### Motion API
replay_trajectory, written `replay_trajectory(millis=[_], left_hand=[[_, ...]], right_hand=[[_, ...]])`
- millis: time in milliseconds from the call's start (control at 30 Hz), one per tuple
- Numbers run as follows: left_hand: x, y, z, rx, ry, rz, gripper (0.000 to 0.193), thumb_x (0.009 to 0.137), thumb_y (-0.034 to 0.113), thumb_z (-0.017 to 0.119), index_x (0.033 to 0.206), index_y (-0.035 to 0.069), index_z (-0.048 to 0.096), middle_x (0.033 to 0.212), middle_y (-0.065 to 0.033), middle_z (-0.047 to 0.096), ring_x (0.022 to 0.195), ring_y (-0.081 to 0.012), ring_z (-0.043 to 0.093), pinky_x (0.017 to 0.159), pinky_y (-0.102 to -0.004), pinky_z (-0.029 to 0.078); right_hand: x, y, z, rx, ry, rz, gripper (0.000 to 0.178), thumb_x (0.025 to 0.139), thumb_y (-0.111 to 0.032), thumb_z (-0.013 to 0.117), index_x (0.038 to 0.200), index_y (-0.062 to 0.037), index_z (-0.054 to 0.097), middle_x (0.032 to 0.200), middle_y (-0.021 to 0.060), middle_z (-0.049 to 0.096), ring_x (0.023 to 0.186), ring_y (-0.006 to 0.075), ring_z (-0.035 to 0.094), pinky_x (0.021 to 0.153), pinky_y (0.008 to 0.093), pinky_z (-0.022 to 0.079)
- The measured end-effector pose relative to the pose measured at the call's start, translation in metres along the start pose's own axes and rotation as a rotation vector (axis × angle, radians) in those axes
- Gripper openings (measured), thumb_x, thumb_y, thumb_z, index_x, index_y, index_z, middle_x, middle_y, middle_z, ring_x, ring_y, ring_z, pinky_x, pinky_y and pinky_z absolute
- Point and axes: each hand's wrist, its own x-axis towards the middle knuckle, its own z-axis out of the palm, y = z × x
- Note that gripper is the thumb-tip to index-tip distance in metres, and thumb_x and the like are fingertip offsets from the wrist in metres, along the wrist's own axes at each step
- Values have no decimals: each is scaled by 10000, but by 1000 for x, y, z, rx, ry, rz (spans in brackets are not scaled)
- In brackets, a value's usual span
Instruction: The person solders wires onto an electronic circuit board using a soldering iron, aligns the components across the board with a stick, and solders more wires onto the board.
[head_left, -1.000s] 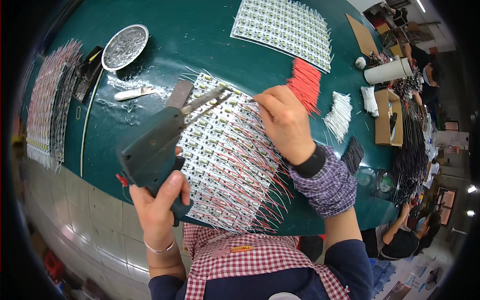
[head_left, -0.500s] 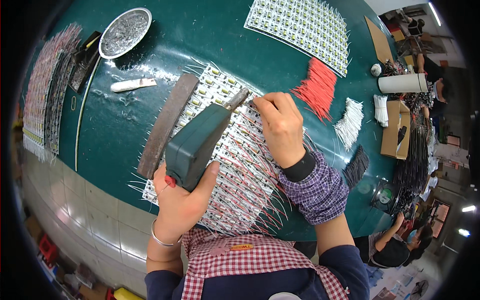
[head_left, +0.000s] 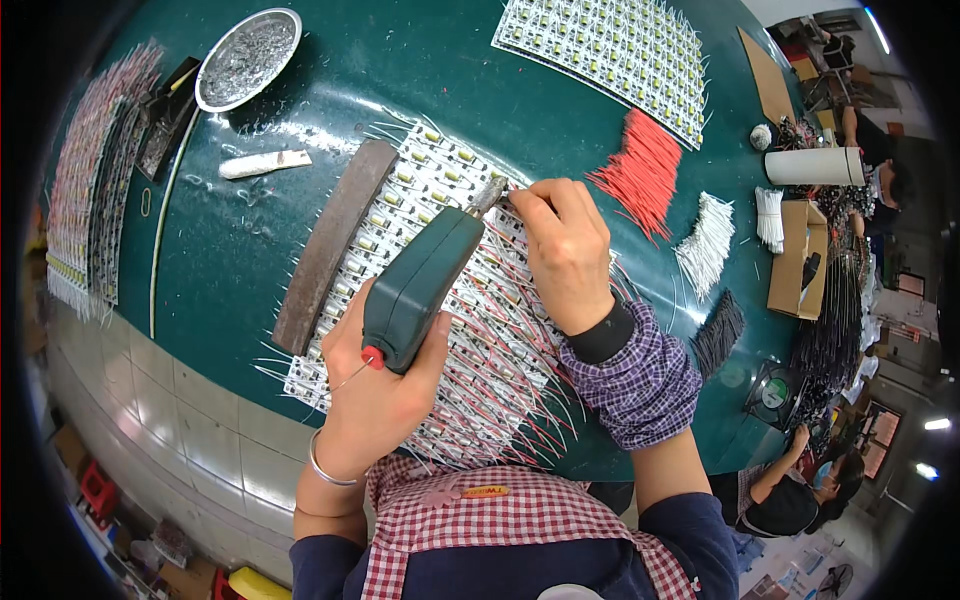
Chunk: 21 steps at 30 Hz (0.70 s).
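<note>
My left hand (head_left: pixel 385 405) is wrapped round a dark green soldering gun (head_left: pixel 425 285), with a thin strand running into the red piece at its rear. Its metal tip points away from me, down at a sheet of small white circuit boards (head_left: pixel 425 180) dotted with yellowish components. Close beside the tip, my right hand (head_left: pixel 568 250) pinches what looks like a thin wire; only a bit of red shows at the fingertips. Red and white wires (head_left: pixel 490 350) spread over the nearer rows. A rusty metal bar (head_left: pixel 335 245) lies along the sheet's left side.
Bundles of red wires (head_left: pixel 640 170), white wires (head_left: pixel 706 245) and black wires (head_left: pixel 718 333) lie to the right. Another board sheet (head_left: pixel 610 60) is at the back. A metal bowl (head_left: pixel 248 60) of scraps and stacked wired boards (head_left: pixel 85 190) sit left. A co-worker (head_left: pixel 800 490) is at right.
The soldering gun and my left hand have shifted a little to the right, and the gun's rear has swung right. My right hand stays pinched at nearly the same spot.
</note>
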Motion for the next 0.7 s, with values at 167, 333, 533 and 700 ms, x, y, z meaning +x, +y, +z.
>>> replay_trajectory(millis=[167, 333, 533, 700], left_hand=[[1, 1, 0, 53, -20, 26, 166, 820, 33, 725, 919, -8, 598, 748, -128, 625, 602, -233, 605, 589, -340, 486], [1, 2, 1, 85, -10, 68, 158, 817, 27, 723, 885, -2, 584, 741, -129, 615, 594, -243, 599, 581, -338, 482], [-5, 2, -2, 62, 19, 124, 175, 808, 16, 730, 949, -13, 631, 792, -104, 657, 626, -192, 622, 593, -323, 486], [-13, -4, -7, 13, 89, 163, 153, 797, 22, 750, 923, -13, 672, 800, -86, 680, 625, -182, 630, 595, -301, 477]], right_hand=[[0, -1, 0, -13, -6, 2, 263, 707, 61, 614, 966, 27, 645, 927, 117, 580, 848, 283, 570, 702, 371, 500], [0, -1, 1, -20, -1, -2, 263, 706, 61, 615, 965, 26, 644, 928, 118, 581, 848, 282, 570, 704, 369, 502], [1, -2, 0, -22, -1, -6, 264, 700, 65, 615, 959, 21, 638, 924, 118, 577, 845, 282, 567, 701, 369, 500], [0, -2, 1, -13, 3, -9, 282, 693, 77, 610, 969, 19, 633, 929, 122, 571, 846, 286, 563, 701, 371, 497]])
